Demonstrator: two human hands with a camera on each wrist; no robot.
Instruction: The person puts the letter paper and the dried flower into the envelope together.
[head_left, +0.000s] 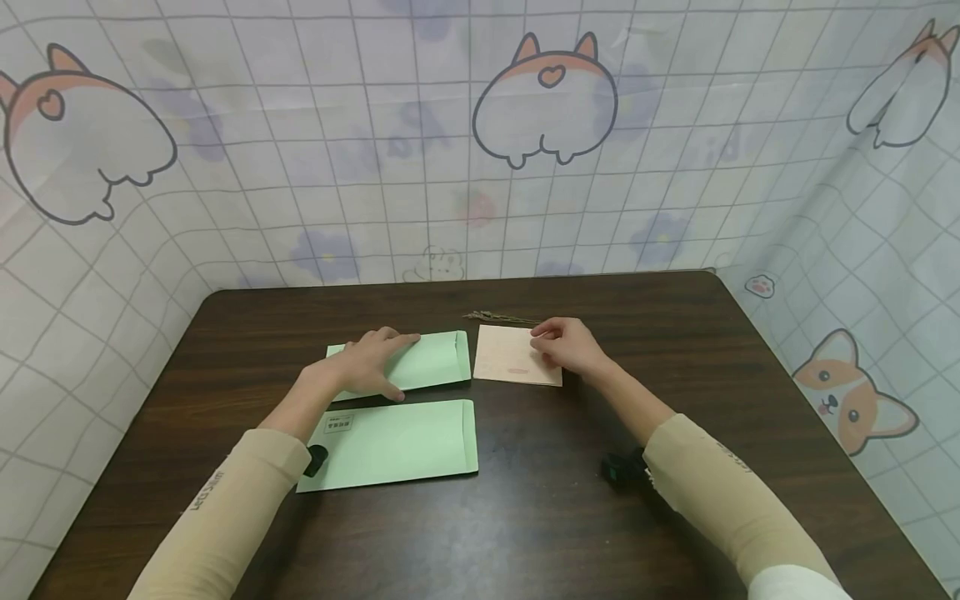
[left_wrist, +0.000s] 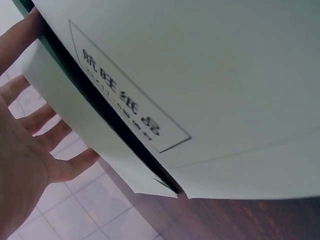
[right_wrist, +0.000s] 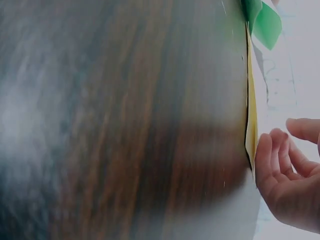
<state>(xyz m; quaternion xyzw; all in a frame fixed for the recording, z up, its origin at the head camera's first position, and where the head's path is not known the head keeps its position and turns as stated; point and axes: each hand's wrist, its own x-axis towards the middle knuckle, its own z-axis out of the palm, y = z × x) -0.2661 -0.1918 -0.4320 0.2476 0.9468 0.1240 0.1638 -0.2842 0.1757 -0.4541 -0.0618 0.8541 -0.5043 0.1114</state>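
Far envelope [head_left: 437, 364], green: lies on dark desk [head_left: 540, 533], beneath left hand [head_left: 362, 367]; grip apart, fingers and thumb spread across it. Near envelope [head_left: 401, 446], green: lies closer to wearer, printed box at upper left corner, flap at right end. Card [head_left: 501, 354], pale pink: just right of far envelope, small print near lower edge. Right hand [head_left: 568, 345]: at card's right part, grip loosely bent, unclamped; contact with card, cannot tell. Sprig [head_left: 495, 317], thin: just behind card.
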